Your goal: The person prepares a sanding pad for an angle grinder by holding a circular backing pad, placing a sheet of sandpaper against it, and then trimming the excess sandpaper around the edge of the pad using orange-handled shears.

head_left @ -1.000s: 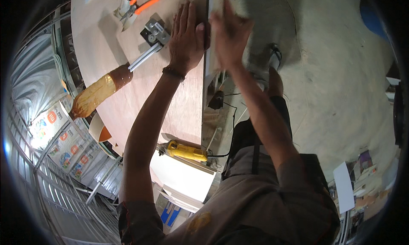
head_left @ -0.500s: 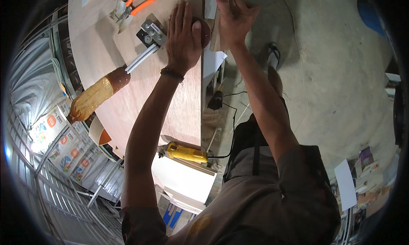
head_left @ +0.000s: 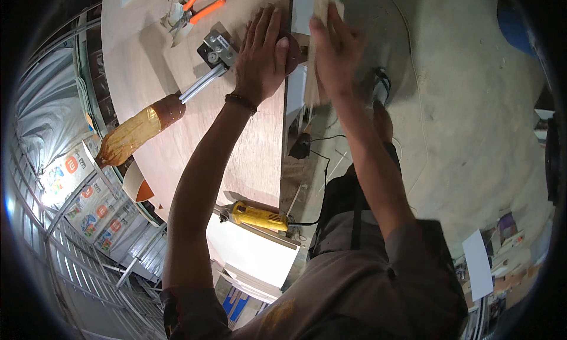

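Note:
My left hand [head_left: 260, 53] lies flat with its fingers stretched out. It presses on a dark reddish-brown rounded piece [head_left: 293, 55] at the right edge of the plywood tabletop [head_left: 254, 163]. Just past that edge, my right hand [head_left: 341, 59] grips a pale, flat wooden strip [head_left: 321, 8], thumb on one side and fingers on the other. Motion blurs this hand and the strip. Beside my left hand sits a metal clamp-like fitting [head_left: 217, 47] on a black plate. From it a silver bar [head_left: 202, 83] reaches to an amber, bottle-shaped piece [head_left: 139, 127].
Orange-handled pliers [head_left: 207, 11] rest on the far part of the tabletop. At its near edge lies a yellow angle grinder [head_left: 260, 217], its black cord [head_left: 325, 174] hanging toward the floor. A white panel [head_left: 254, 251] is below the grinder.
My right hand has moved slightly nearer and to the right with the wooden strip. My left hand stays on the brown piece; the whole view has shifted a little.

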Motion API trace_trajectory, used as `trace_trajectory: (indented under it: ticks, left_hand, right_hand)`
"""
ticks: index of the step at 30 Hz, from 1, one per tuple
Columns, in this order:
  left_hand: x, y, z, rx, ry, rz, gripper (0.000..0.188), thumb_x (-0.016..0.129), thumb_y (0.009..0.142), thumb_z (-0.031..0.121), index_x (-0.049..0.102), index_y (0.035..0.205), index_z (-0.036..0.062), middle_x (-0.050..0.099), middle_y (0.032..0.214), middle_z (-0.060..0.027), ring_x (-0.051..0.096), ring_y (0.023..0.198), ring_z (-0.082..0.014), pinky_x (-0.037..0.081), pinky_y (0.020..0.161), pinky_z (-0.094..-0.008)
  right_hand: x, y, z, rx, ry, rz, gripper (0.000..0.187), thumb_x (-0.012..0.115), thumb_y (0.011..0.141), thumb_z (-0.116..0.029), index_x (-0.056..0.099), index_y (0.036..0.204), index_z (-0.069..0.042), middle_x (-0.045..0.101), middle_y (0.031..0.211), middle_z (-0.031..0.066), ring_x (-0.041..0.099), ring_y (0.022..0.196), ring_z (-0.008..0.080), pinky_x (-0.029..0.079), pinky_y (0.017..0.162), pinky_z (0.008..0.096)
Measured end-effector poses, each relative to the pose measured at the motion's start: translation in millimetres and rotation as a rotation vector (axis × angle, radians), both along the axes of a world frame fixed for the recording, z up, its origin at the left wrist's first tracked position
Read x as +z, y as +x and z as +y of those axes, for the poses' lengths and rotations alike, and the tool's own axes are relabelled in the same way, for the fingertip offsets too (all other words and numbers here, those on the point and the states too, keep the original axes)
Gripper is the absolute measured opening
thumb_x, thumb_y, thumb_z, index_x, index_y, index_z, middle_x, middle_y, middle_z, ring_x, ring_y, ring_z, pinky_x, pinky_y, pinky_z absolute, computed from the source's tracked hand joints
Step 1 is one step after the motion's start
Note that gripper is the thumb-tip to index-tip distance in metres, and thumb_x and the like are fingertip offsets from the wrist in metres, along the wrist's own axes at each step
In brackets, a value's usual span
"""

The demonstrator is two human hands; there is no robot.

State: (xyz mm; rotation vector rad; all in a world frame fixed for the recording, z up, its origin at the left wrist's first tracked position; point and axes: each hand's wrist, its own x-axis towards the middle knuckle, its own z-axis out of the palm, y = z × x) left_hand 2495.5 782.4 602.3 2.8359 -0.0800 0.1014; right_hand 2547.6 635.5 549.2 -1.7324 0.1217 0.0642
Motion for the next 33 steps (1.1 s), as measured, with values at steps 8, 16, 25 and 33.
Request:
trace_trajectory:
  ticks: [8, 16, 25, 33]
  left_hand:
    - [-1, 10, 4, -0.044, 0.003, -0.028, 0.058, 0.038, 0.111, 0.033, 0.035, 0.161, 0.0037, 0.039, 0.163, -0.0206, 0.035, 0.153, -0.0392, 0.026, 0.128, -0.0523]
    - [0, 2, 4, -0.016, 0.030, -0.015, 0.056, 0.037, 0.111, 0.030, 0.036, 0.160, 0.0034, 0.039, 0.163, -0.0209, 0.035, 0.153, -0.0393, 0.026, 0.128, -0.0518]
    - [-3, 4, 3, -0.031, 0.048, 0.007, 0.060, 0.028, 0.114, 0.039, 0.031, 0.163, 0.0053, 0.036, 0.165, -0.0197, 0.034, 0.153, -0.0404, 0.026, 0.127, -0.0528]
    - [-2, 13, -3, -0.020, 0.037, -0.063, 0.057, 0.035, 0.111, 0.031, 0.036, 0.160, 0.0029, 0.041, 0.162, -0.0214, 0.035, 0.153, -0.0395, 0.026, 0.127, -0.0517]
  right_hand:
    - [14, 1, 8, 0.039, 0.014, 0.105, 0.061, 0.069, 0.094, -0.051, 0.070, 0.138, -0.010, 0.062, 0.134, 0.0208, 0.048, 0.107, 0.0301, 0.046, 0.095, 0.0446]
    - [34, -66, -21, 0.141, -0.013, 0.142, 0.051, 0.068, 0.094, -0.048, 0.074, 0.132, -0.014, 0.071, 0.121, 0.0140, 0.051, 0.114, 0.0355, 0.047, 0.099, 0.0473]
    - [-3, -5, -5, 0.094, -0.230, -0.023, 0.051, 0.072, 0.092, -0.048, 0.076, 0.130, -0.015, 0.056, 0.132, 0.0266, 0.049, 0.105, 0.0351, 0.049, 0.094, 0.0439]
    - [10, 0, 8, -0.008, -0.259, -0.088, 0.054, 0.073, 0.091, -0.048, 0.073, 0.131, -0.013, 0.063, 0.123, 0.0263, 0.050, 0.121, 0.0398, 0.049, 0.096, 0.0491]
